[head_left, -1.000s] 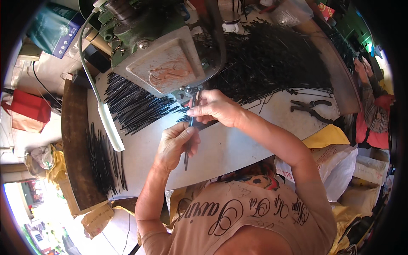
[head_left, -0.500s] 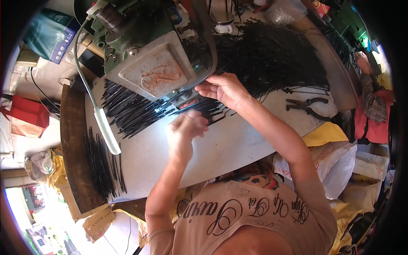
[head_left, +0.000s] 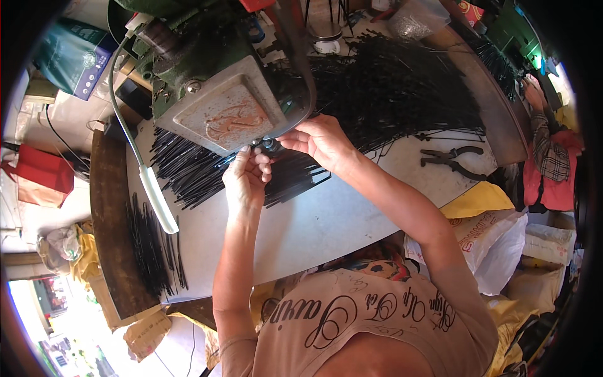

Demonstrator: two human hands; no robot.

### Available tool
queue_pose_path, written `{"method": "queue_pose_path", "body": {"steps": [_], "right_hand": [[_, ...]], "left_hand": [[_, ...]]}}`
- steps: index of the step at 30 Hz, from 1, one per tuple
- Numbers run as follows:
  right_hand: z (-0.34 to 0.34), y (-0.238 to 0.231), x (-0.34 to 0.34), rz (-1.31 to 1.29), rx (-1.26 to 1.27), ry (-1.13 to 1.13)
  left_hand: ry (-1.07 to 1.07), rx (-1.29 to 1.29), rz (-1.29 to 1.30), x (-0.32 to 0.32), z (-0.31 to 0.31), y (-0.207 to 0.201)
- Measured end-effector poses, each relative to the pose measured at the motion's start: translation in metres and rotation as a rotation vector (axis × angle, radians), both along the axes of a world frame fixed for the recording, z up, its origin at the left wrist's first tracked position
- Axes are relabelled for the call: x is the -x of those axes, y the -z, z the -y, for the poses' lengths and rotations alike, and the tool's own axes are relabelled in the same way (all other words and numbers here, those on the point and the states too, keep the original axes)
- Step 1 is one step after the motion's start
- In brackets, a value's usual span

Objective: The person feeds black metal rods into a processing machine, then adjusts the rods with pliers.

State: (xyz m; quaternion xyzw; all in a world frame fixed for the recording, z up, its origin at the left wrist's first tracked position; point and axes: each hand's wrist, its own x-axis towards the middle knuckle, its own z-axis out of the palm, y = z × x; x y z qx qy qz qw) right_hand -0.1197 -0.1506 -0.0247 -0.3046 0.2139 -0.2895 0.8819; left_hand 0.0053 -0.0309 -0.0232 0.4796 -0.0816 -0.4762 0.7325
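Note:
A green machine (head_left: 182,81) with a rust-marked grey cover plate (head_left: 232,122) hangs over the table. Right under the plate's lower corner, my left hand (head_left: 247,176) is closed in a pinch, thumb up, fingers curled. Whatever it pinches is too small to make out. From the other side my right hand (head_left: 321,143) reaches in, its fingertips closed together beside the machine's dark lower end (head_left: 270,146). What they hold is hidden. Thin black rods (head_left: 188,173) lie in a bundle below and left of the machine, and more black rods (head_left: 295,185) lie beneath my hands.
A big heap of black rods (head_left: 402,94) covers the table's far right. Pliers (head_left: 452,160) with dark handles lie at the right. A lamp (head_left: 157,198) on a bent stem hangs at the left, near a smaller rod pile (head_left: 147,245). Another person's arm (head_left: 537,119) shows far right.
My left hand has moved left and up to the machine's lower end and pinched there. My right hand has shifted slightly left and down.

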Motion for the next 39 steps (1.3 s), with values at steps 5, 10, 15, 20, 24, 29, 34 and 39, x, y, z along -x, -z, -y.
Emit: {"method": "queue_pose_path", "body": {"steps": [5,10,15,20,24,29,34,39], "right_hand": [[-0.006,0.000,-0.002,0.005,-0.011,0.027],[-0.007,-0.004,0.001,0.021,-0.029,0.053],[-0.010,-0.004,0.000,0.006,-0.031,0.074],[0.000,0.008,0.013,-0.042,-0.017,0.011],[0.011,-0.011,0.047,-0.305,0.202,-0.074],[0.051,-0.051,0.125,-0.817,0.892,-0.001],[0.078,-0.036,0.160,-1.267,1.727,0.188],[0.081,-0.014,0.143,-1.476,1.969,0.193]], "left_hand": [[0.003,0.022,-0.029,0.000,-0.002,0.004],[-0.028,0.015,-0.010,0.006,-0.001,0.000],[-0.030,0.018,-0.081,0.008,-0.004,0.008],[-0.018,0.049,-0.051,0.012,0.002,0.011],[-0.075,0.008,0.018,0.013,-0.005,0.000],[0.132,0.010,-0.027,0.001,-0.007,-0.010],[0.235,-0.016,-0.029,0.016,-0.005,-0.024],[0.202,0.068,-0.109,0.011,-0.012,-0.018]]}}
